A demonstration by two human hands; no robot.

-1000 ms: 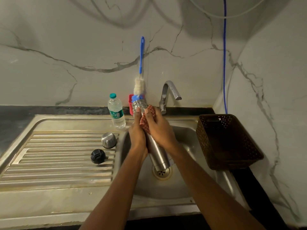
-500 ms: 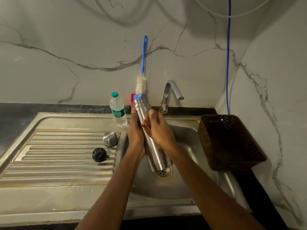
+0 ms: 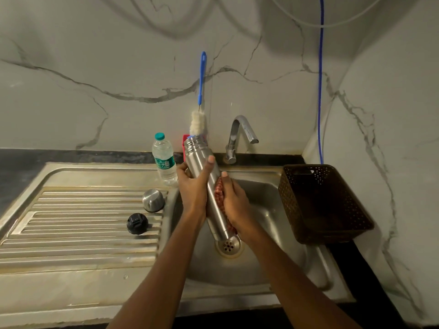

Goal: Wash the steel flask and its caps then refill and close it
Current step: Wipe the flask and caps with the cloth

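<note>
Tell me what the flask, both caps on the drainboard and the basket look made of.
Flask: brushed steel, going by its satin grey sheen and soft streaked reflections. Domed cap: same steel look, bright highlight on top. Round black cap: matte, moulded ridges, probably plastic. Basket: dark brown, walls of regular small holes, likely moulded plastic, though a woven make can't be ruled out.

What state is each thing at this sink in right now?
steel flask: uncapped, tilted over the sink, held by left hand.
scrubber: pressed on the flask by right hand.
steel cap: off, on the drainboard.
black cap: off, on the drainboard.
water bottle: capped, upright.
tap: no water visible.
</note>
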